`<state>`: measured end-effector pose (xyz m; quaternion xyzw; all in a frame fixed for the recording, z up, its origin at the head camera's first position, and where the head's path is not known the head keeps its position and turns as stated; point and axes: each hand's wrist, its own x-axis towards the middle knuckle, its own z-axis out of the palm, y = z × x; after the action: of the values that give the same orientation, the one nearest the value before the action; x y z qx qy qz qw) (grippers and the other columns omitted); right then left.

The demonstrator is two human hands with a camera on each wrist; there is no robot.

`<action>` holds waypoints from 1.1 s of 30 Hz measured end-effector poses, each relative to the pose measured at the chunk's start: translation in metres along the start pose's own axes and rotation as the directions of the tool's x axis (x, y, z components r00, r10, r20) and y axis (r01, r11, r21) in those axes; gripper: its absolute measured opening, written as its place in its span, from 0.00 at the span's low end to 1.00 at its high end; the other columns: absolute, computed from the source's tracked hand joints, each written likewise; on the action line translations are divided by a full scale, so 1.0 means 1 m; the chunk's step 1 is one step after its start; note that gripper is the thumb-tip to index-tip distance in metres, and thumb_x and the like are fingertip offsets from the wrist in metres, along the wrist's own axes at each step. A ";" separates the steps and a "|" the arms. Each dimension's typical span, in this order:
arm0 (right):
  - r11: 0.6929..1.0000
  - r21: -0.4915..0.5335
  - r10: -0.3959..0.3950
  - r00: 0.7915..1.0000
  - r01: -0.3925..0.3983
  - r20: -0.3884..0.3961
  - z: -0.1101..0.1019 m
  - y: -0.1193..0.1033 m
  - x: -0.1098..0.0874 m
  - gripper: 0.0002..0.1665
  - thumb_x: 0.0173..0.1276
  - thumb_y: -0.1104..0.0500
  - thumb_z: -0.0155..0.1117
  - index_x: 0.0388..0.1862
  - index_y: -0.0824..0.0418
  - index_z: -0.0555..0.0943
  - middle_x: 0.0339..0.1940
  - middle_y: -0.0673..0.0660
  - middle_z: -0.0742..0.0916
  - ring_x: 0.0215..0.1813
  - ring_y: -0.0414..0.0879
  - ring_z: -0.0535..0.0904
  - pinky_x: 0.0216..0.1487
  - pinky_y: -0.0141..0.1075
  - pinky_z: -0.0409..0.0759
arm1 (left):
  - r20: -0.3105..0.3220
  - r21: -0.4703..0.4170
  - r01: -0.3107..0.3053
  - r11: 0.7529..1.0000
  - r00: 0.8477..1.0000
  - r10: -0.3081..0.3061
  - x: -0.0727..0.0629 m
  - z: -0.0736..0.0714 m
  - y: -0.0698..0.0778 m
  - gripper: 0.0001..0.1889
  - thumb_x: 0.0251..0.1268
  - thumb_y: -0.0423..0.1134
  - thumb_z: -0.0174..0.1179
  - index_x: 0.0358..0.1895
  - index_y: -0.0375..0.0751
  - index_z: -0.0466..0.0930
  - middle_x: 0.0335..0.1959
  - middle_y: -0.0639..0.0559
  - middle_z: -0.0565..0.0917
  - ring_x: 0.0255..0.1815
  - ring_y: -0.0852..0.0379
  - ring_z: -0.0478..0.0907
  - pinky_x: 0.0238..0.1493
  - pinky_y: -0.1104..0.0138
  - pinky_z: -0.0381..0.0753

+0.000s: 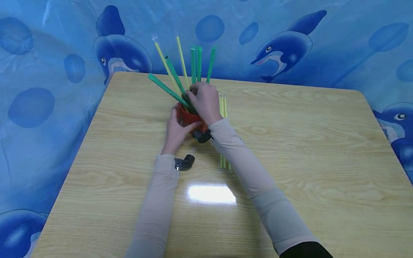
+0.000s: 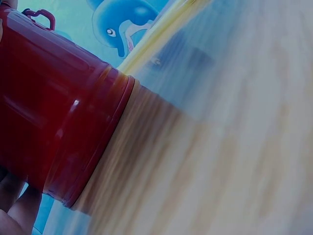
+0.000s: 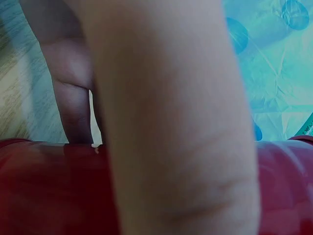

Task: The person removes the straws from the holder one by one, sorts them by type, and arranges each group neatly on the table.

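Left hand (image 1: 176, 129) grips cup (image 2: 63, 103) near surface's (image 1: 322, 143) far edge; right hand (image 1: 206, 100), hold unclear, likely arranging straws (image 1: 168, 89), next needs steady cup.

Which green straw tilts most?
The leftmost green straw, its tip lowest in the head view; the other green straws stand steeper, tips higher.

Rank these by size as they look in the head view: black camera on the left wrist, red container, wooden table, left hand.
1. Wooden table
2. Left hand and red container: unsure which looks larger, as the container is partly covered
3. Black camera on the left wrist
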<state>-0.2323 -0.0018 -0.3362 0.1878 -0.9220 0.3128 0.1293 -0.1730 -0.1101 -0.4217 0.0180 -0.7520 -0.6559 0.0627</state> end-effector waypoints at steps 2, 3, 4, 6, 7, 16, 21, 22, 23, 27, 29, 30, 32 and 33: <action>1.000 -0.004 0.005 1.000 -0.005 0.015 0.000 0.000 0.001 0.13 0.65 0.56 0.65 0.42 0.64 0.85 0.35 0.57 0.88 0.36 0.46 0.83 0.36 0.34 0.81 | 0.001 -0.015 -0.005 1.000 1.000 0.005 0.000 0.001 -0.001 0.45 0.52 0.42 0.71 0.71 0.44 0.52 0.68 0.50 0.64 0.68 0.60 0.61 0.65 0.72 0.63; 1.000 -0.005 0.007 1.000 -0.006 0.019 0.000 -0.001 0.001 0.13 0.65 0.56 0.65 0.42 0.64 0.86 0.35 0.57 0.88 0.36 0.46 0.83 0.36 0.34 0.81 | 0.002 -0.021 -0.008 1.000 1.000 0.008 0.000 0.001 -0.001 0.45 0.52 0.42 0.71 0.71 0.44 0.52 0.68 0.50 0.64 0.68 0.60 0.61 0.65 0.72 0.63; 1.000 -0.006 0.009 1.000 -0.009 0.022 0.000 -0.001 0.001 0.13 0.65 0.56 0.65 0.42 0.63 0.86 0.35 0.57 0.88 0.35 0.46 0.83 0.36 0.34 0.82 | 0.002 -0.026 -0.009 1.000 1.000 0.009 0.001 0.001 -0.001 0.45 0.52 0.42 0.71 0.71 0.45 0.52 0.68 0.50 0.64 0.68 0.60 0.61 0.65 0.73 0.63; 1.000 -0.009 0.013 1.000 -0.013 0.026 0.000 -0.002 0.002 0.12 0.65 0.56 0.64 0.42 0.63 0.86 0.35 0.56 0.87 0.35 0.45 0.83 0.36 0.34 0.82 | 0.002 -0.031 -0.012 0.999 1.000 0.012 0.001 0.000 -0.002 0.45 0.52 0.42 0.71 0.71 0.45 0.52 0.68 0.51 0.64 0.68 0.60 0.61 0.65 0.73 0.63; 1.000 -0.009 0.015 0.999 -0.015 0.029 0.001 -0.002 0.002 0.12 0.65 0.57 0.64 0.41 0.63 0.86 0.35 0.56 0.87 0.35 0.45 0.83 0.36 0.34 0.82 | 0.002 -0.033 -0.011 0.999 1.000 0.011 0.001 0.000 -0.002 0.45 0.52 0.42 0.71 0.71 0.45 0.52 0.68 0.51 0.64 0.68 0.60 0.61 0.65 0.73 0.63; 0.971 0.227 0.059 0.995 -0.075 0.077 -0.007 0.004 0.003 0.09 0.63 0.61 0.65 0.39 0.66 0.83 0.34 0.58 0.86 0.36 0.46 0.82 0.39 0.33 0.80 | -0.001 -0.054 -0.010 0.999 1.000 0.010 0.000 0.001 -0.001 0.44 0.51 0.41 0.71 0.70 0.45 0.54 0.66 0.51 0.66 0.67 0.60 0.62 0.65 0.71 0.65; 0.923 0.374 0.064 0.995 -0.088 0.075 -0.017 0.009 0.002 0.09 0.62 0.61 0.66 0.38 0.66 0.83 0.35 0.59 0.86 0.36 0.47 0.81 0.37 0.32 0.80 | 0.007 -0.071 -0.030 0.997 1.000 0.031 0.001 0.002 0.001 0.43 0.52 0.37 0.71 0.70 0.46 0.54 0.67 0.50 0.66 0.67 0.59 0.62 0.66 0.69 0.63; 0.914 0.398 0.058 0.996 -0.081 0.068 -0.019 0.010 0.001 0.09 0.62 0.62 0.66 0.38 0.67 0.83 0.34 0.60 0.86 0.36 0.48 0.81 0.36 0.32 0.79 | 0.009 -0.076 -0.028 0.997 1.000 0.028 -0.001 0.002 0.006 0.43 0.52 0.36 0.70 0.70 0.44 0.54 0.67 0.49 0.66 0.68 0.58 0.62 0.67 0.68 0.63; 0.905 0.419 0.052 0.997 -0.072 0.059 -0.021 0.010 0.001 0.08 0.62 0.62 0.66 0.38 0.67 0.83 0.34 0.60 0.86 0.35 0.48 0.81 0.36 0.31 0.79 | 0.011 -0.079 -0.026 0.997 1.000 0.027 -0.003 0.002 0.010 0.43 0.52 0.34 0.70 0.70 0.43 0.54 0.67 0.47 0.66 0.67 0.57 0.62 0.67 0.68 0.63; 0.870 0.491 0.043 0.999 -0.051 0.028 -0.028 0.016 -0.002 0.08 0.62 0.63 0.66 0.37 0.67 0.83 0.34 0.59 0.86 0.34 0.46 0.81 0.36 0.31 0.79 | 0.012 -0.094 -0.009 0.996 1.000 0.011 -0.010 0.001 0.029 0.41 0.53 0.30 0.68 0.69 0.37 0.54 0.66 0.42 0.66 0.67 0.53 0.63 0.67 0.65 0.63; 0.850 0.524 0.049 0.999 -0.051 0.019 -0.031 0.019 -0.004 0.08 0.62 0.63 0.66 0.37 0.67 0.83 0.34 0.59 0.86 0.35 0.45 0.81 0.38 0.32 0.80 | 0.009 -0.093 -0.005 0.996 1.000 0.006 -0.010 0.001 0.030 0.40 0.53 0.29 0.68 0.68 0.36 0.55 0.66 0.41 0.67 0.67 0.52 0.63 0.67 0.64 0.63; 0.840 0.540 0.048 0.999 -0.047 0.012 -0.032 0.021 -0.005 0.08 0.62 0.62 0.66 0.38 0.67 0.83 0.35 0.59 0.86 0.35 0.45 0.81 0.39 0.32 0.80 | 0.009 -0.098 -0.002 0.995 1.000 0.003 -0.009 0.001 0.026 0.41 0.53 0.30 0.68 0.68 0.37 0.55 0.66 0.42 0.66 0.67 0.52 0.63 0.67 0.64 0.63; 0.818 0.574 0.055 0.998 -0.045 0.000 -0.035 0.024 -0.007 0.09 0.63 0.62 0.66 0.38 0.68 0.83 0.35 0.59 0.86 0.36 0.45 0.81 0.40 0.33 0.80 | 0.007 -0.099 -0.001 0.995 1.000 0.001 -0.006 0.001 0.018 0.42 0.52 0.31 0.69 0.69 0.39 0.55 0.67 0.43 0.66 0.67 0.53 0.63 0.67 0.65 0.63; 0.809 0.587 0.052 0.999 -0.036 -0.010 -0.037 0.025 -0.009 0.10 0.63 0.62 0.66 0.39 0.68 0.83 0.35 0.59 0.85 0.36 0.45 0.81 0.41 0.34 0.80 | 0.006 -0.098 0.000 0.995 1.000 0.001 -0.004 0.002 0.014 0.42 0.51 0.31 0.70 0.69 0.39 0.55 0.67 0.44 0.66 0.68 0.54 0.62 0.67 0.66 0.63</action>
<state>-0.2308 0.0419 -0.3244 0.1931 -0.7829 0.5873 0.0696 -0.1683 -0.1062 -0.4088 0.0126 -0.7192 -0.6920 0.0614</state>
